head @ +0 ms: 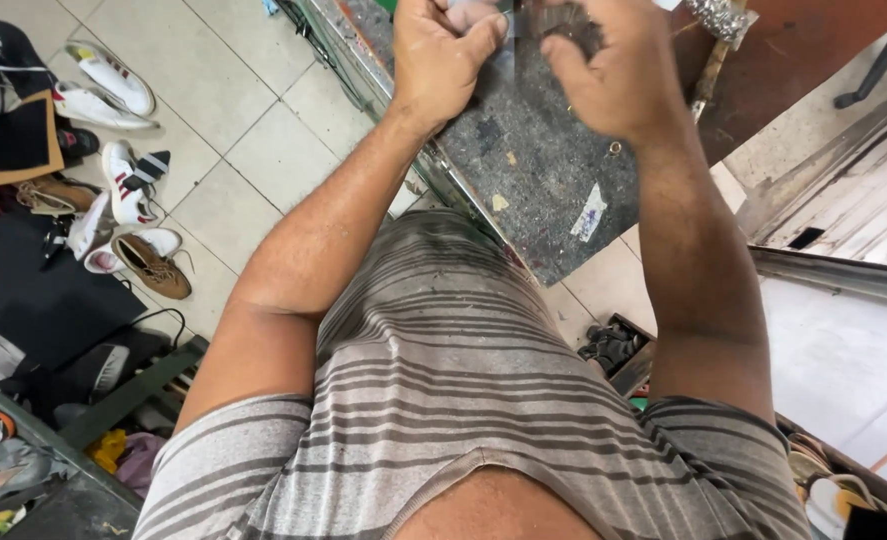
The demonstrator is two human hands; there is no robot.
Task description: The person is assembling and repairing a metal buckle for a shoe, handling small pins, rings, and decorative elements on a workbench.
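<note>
My left hand (443, 50) sits at the top centre of the frame, fingers curled inward into a near fist, thumb pressed toward the fingertips. It pinches the edge of a small grey flat piece (498, 25) at the very top of the frame; the piece is cut off by the frame edge and I cannot tell what it is. My right hand (613, 70) is just beside it, to the right, fingers bent and loosely cupped; the hand is blurred, and I cannot tell whether it grips anything.

Both hands are above a dark, scuffed work surface (543, 180) that runs from the top centre down toward the middle of the frame, with scraps of pale paper stuck to it. Below the hands, my striped grey shirt (443, 380) fills the lower centre.

At the left, on the tiled floor (253, 130), lie white sneakers (113, 85) and a brown shoe (153, 265). A black mat (33, 290) lies at the left edge.
</note>
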